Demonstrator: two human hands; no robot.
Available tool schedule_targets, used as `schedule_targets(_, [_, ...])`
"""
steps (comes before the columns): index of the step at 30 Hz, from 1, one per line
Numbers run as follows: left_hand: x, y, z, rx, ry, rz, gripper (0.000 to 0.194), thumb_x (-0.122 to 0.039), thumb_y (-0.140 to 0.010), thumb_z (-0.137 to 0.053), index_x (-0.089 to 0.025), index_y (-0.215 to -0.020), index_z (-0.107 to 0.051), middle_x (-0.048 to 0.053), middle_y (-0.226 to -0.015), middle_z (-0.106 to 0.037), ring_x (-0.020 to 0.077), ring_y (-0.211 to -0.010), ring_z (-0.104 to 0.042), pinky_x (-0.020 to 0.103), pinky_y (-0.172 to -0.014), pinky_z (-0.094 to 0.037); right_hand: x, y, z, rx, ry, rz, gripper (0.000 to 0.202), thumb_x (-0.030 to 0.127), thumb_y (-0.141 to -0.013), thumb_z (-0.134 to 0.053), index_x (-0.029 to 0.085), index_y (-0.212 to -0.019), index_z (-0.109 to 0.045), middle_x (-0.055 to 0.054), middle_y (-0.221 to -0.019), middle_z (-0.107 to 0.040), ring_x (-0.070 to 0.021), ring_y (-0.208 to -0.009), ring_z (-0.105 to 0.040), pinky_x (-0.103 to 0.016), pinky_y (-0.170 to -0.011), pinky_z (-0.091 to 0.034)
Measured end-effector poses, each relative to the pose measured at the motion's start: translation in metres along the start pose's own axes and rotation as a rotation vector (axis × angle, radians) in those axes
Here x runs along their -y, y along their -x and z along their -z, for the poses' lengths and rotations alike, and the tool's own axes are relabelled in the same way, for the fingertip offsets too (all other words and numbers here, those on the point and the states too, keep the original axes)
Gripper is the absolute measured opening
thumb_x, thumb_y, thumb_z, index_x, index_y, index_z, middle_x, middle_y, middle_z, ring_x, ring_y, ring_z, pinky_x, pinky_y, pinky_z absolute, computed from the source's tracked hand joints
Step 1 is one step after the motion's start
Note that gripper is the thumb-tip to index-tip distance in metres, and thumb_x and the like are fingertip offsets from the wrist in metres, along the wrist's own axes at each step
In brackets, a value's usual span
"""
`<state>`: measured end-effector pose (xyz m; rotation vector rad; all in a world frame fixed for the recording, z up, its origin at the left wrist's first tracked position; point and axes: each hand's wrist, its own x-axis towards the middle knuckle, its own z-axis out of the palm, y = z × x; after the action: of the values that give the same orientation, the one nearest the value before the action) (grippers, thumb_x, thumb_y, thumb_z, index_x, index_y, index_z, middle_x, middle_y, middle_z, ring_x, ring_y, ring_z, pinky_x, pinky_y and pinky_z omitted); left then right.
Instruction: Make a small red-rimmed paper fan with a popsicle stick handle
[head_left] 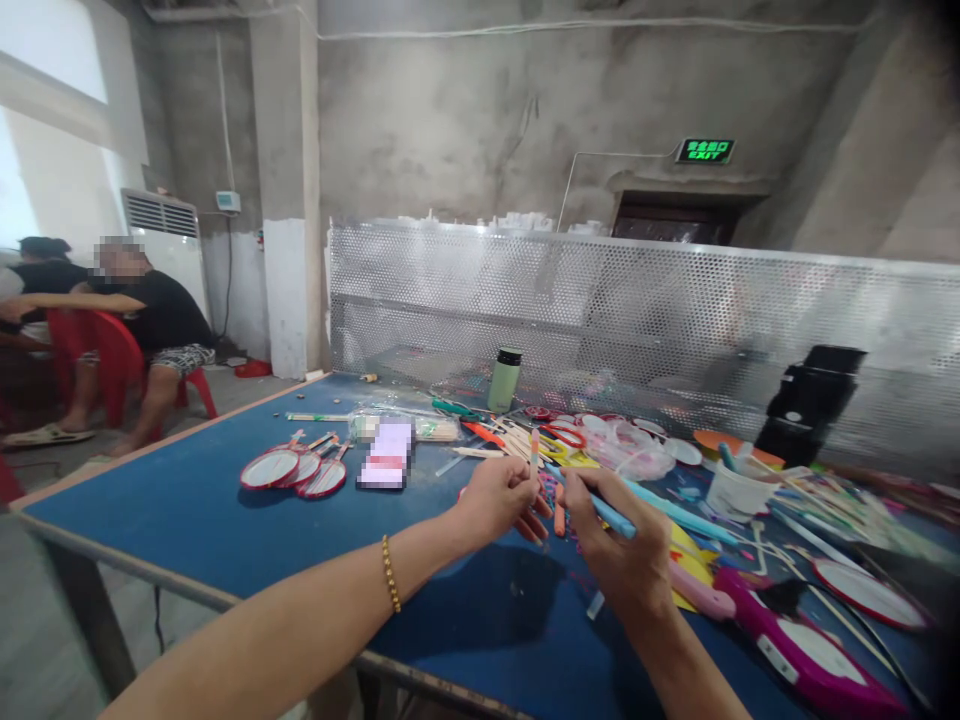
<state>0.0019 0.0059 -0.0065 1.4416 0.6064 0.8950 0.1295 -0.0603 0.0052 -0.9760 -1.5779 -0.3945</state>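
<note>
My left hand [501, 500] is closed, its thumb and forefinger pinching a narrow pale strip [535, 450] that stands upright. What the strip is I cannot make out. Beside it, my right hand [626, 540] grips a light blue pen [613, 514], whose tip points towards the strip; whether the two touch I cannot tell. Just behind the hands lies an orange stick-like piece [559, 510]. Several round white paddles with red rims [270, 469] lie to the left of a phone [386, 455] on the blue table [187, 510].
A green bottle [505, 380] stands near the perforated metal screen [450, 290]. Wooden sticks, scissors [566, 436] and a white cup [739, 492] crowd the right side. A purple glue gun [810, 640] lies front right. A seated person [161, 310] is at far left.
</note>
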Motion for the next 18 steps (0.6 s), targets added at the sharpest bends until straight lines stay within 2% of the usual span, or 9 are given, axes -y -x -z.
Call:
schedule_targets(7, [0.0013, 0.0017, -0.0005, 0.002, -0.05, -0.002, 0.005, -0.019, -0.08, -0.049, -0.015, -0.077, -0.05, 0.002, -0.067, -0.064, 0.0115, -0.043, -0.061, 0.02, -0.04, -0.047, -0.0001, 0.0, -0.0016, 0.009, -0.027, -0.024, 0.014, 0.024, -0.091, -0.059, 0.019, -0.08, -0.065, 0.002, -0.067, -0.063, -0.0087, -0.055, -0.056, -0.021, -0.057, -0.046])
schedule_targets(12, [0.0012, 0.0029, -0.0018, 0.037, -0.007, 0.004, 0.005, -0.017, -0.082, -0.046, -0.015, -0.078, -0.049, 0.001, -0.064, -0.063, 0.0119, -0.043, -0.061, 0.022, -0.042, -0.049, -0.0011, 0.0001, -0.0011, 0.009, -0.029, -0.02, 0.015, 0.024, -0.092, -0.058, 0.02, -0.08, -0.065, 0.002, -0.064, -0.062, -0.0089, -0.053, -0.055, -0.022, -0.054, -0.045])
schedule_targets(18, [0.0007, 0.0031, -0.0013, 0.035, -0.003, -0.005, 0.009, -0.021, -0.083, -0.052, -0.015, -0.078, -0.05, 0.002, -0.065, -0.063, 0.0123, -0.045, -0.063, 0.022, -0.044, -0.051, -0.0029, 0.0022, -0.0009, 0.042, -0.044, -0.054, 0.014, 0.026, -0.092, -0.058, 0.02, -0.081, -0.065, 0.001, -0.065, -0.063, -0.0103, -0.052, -0.055, -0.024, -0.053, -0.047])
